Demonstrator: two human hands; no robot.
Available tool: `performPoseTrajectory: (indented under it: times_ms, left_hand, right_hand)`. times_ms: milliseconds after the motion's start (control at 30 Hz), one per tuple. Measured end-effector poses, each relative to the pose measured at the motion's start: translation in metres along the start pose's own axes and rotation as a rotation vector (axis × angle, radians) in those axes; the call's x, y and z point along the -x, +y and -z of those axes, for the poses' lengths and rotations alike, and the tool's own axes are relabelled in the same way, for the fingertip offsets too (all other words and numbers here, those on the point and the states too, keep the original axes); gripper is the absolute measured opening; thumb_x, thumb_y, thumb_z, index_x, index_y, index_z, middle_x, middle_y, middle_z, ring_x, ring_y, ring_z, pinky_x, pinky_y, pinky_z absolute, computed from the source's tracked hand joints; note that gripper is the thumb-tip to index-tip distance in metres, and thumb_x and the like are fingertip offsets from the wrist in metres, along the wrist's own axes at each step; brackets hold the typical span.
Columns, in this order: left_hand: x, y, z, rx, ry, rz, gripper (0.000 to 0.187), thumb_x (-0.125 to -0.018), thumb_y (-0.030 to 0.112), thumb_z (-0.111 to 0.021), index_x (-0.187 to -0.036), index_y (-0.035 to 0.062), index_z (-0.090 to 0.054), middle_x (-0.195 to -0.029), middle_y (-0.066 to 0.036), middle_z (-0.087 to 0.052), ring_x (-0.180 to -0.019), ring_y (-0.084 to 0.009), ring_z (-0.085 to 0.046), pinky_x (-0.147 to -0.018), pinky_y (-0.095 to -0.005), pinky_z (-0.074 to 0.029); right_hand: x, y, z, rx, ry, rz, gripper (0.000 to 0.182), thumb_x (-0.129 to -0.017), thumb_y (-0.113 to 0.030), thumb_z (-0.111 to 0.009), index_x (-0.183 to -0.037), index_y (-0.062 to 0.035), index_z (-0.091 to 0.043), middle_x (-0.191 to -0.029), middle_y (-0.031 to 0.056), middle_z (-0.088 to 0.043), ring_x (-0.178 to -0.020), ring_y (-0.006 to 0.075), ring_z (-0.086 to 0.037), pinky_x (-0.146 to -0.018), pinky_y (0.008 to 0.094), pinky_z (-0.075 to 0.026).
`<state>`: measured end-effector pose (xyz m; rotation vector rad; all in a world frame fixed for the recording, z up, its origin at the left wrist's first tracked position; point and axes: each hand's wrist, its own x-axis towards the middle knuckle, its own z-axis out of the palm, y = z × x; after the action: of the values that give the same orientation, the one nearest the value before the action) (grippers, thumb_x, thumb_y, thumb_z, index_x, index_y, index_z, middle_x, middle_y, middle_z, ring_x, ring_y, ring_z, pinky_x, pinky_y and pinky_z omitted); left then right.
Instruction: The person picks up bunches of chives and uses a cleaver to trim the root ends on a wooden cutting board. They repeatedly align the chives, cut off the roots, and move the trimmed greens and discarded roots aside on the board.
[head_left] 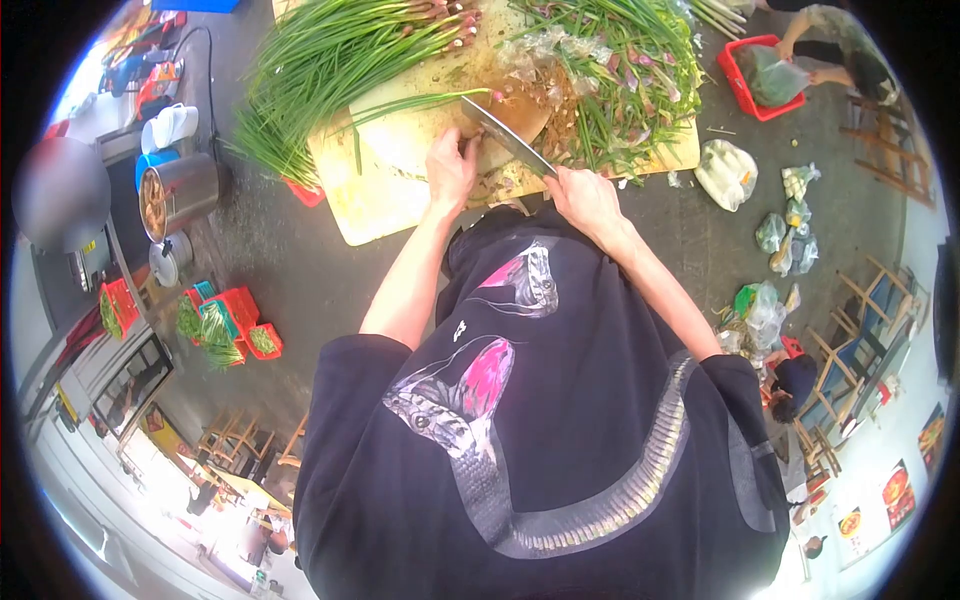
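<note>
A knife (515,143) with a long blade lies slanted over the pale cutting board (370,205); my right hand (590,203) is closed round its handle. My left hand (452,168) is to the left of the blade, near the board's front edge, its fingers curled; what they hold, if anything, is hidden. Just beyond the blade tip, a single green onion (430,100) stretches across the board, its reddish bulb at the right. Long green onions (330,75) are heaped at the left, and cut greens with peelings (640,110) cover the right side.
A metal pot (180,197) and red baskets of greens (235,310) stand on the floor at the left. A white bag (725,174) lies right of the board. At the upper right, another person's hands (815,70) reach over a red basket (737,85).
</note>
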<state>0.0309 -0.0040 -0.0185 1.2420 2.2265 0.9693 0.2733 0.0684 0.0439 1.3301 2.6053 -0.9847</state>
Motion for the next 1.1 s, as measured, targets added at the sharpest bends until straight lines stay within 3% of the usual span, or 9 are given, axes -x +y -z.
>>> performPoseTrajectory:
  times_ms: [67,300,433,533,733,767,900,1000,1100]
  left_hand:
    - [0.0,0.005,0.001,0.075,-0.012,0.097,0.014,-0.096,0.013,-0.077,-0.104,0.0023,-0.073,-0.089,-0.019,-0.074,-0.081,-0.0373,-0.072,-0.074,-0.0447,-0.055]
    - [-0.025,-0.007,0.038,0.134,-0.078,0.02,0.013,-0.098,0.012,-0.075,-0.11,0.0085,-0.079,-0.094,-0.011,-0.079,-0.079,-0.02,-0.076,-0.073,-0.0344,-0.058]
    - [-0.072,0.005,0.078,-0.073,-0.116,-0.164,0.012,-0.098,0.008,-0.073,-0.108,0.0096,-0.079,-0.098,-0.01,-0.078,-0.084,-0.0258,-0.075,-0.077,-0.0379,-0.058]
    - [-0.124,0.0,0.085,-0.27,-0.027,-0.598,0.016,-0.099,0.011,-0.073,-0.113,0.0122,-0.08,-0.104,-0.009,-0.079,-0.096,-0.0287,-0.075,-0.086,-0.0389,-0.059]
    - [-0.186,0.026,0.069,-0.342,0.113,-0.825,0.018,-0.099,0.007,-0.07,-0.113,0.0124,-0.079,-0.105,-0.012,-0.078,-0.104,-0.0352,-0.073,-0.095,-0.0427,-0.058]
    - [-0.184,0.026,0.067,-0.424,0.191,-0.848,0.022,-0.096,0.004,-0.071,-0.116,0.0107,-0.078,-0.113,-0.013,-0.078,-0.109,-0.0349,-0.073,-0.098,-0.0429,-0.057]
    - [-0.141,0.009,0.033,-0.202,-0.119,-0.574,0.027,-0.091,0.006,-0.073,-0.117,0.0092,-0.078,-0.123,-0.013,-0.077,-0.114,-0.0351,-0.071,-0.102,-0.0445,-0.056]
    - [-0.108,0.02,0.01,-0.144,-0.07,-0.65,0.023,-0.091,0.008,-0.075,-0.113,0.0099,-0.079,-0.115,-0.012,-0.078,-0.109,-0.035,-0.072,-0.097,-0.0448,-0.057]
    - [-0.101,0.017,0.013,-0.225,-0.367,-0.488,0.021,-0.094,0.011,-0.076,-0.115,0.0088,-0.078,-0.123,-0.013,-0.077,-0.121,-0.0339,-0.069,-0.101,-0.0437,-0.054]
  right_hand:
    - [0.005,-0.002,0.006,0.029,-0.005,-0.019,0.033,-0.104,-0.031,-0.062,-0.093,-0.0017,-0.072,-0.083,0.024,-0.074,-0.081,0.0439,-0.074,-0.073,0.0551,-0.059]
    - [0.028,0.02,0.028,0.117,0.075,-0.09,0.033,-0.104,-0.033,-0.062,-0.094,-0.0044,-0.073,-0.084,0.0218,-0.075,-0.08,0.043,-0.075,-0.072,0.0541,-0.059]
    - [0.045,0.031,0.041,0.094,0.17,-0.129,0.03,-0.104,-0.033,-0.063,-0.097,-0.0061,-0.074,-0.083,0.0208,-0.075,-0.079,0.0422,-0.075,-0.071,0.0534,-0.059]
    - [0.054,0.038,0.045,0.065,0.216,-0.152,0.028,-0.104,-0.033,-0.064,-0.102,-0.0077,-0.076,-0.08,0.0208,-0.074,-0.077,0.0415,-0.075,-0.069,0.0529,-0.059]
    - [0.063,0.041,0.032,-0.003,0.201,-0.231,0.028,-0.103,-0.033,-0.067,-0.097,-0.0071,-0.075,-0.076,0.0216,-0.072,-0.077,0.0437,-0.073,-0.068,0.0534,-0.057]
    - [0.066,0.039,0.031,-0.012,0.21,-0.237,0.029,-0.103,-0.033,-0.067,-0.094,-0.0069,-0.075,-0.076,0.0216,-0.072,-0.077,0.044,-0.072,-0.068,0.0539,-0.056]
    - [0.072,0.034,0.033,-0.047,0.21,-0.22,0.029,-0.103,-0.034,-0.067,-0.094,-0.0071,-0.075,-0.078,0.0216,-0.073,-0.078,0.0439,-0.073,-0.069,0.0538,-0.056]
    - [0.073,0.035,0.033,-0.055,0.188,-0.234,0.031,-0.103,-0.035,-0.066,-0.094,-0.0067,-0.075,-0.079,0.0222,-0.073,-0.079,0.0446,-0.072,-0.07,0.0542,-0.056]
    - [0.068,0.032,0.038,-0.085,0.183,-0.253,0.032,-0.103,-0.035,-0.067,-0.096,-0.0058,-0.076,-0.079,0.023,-0.071,-0.078,0.0449,-0.072,-0.069,0.0534,-0.055]
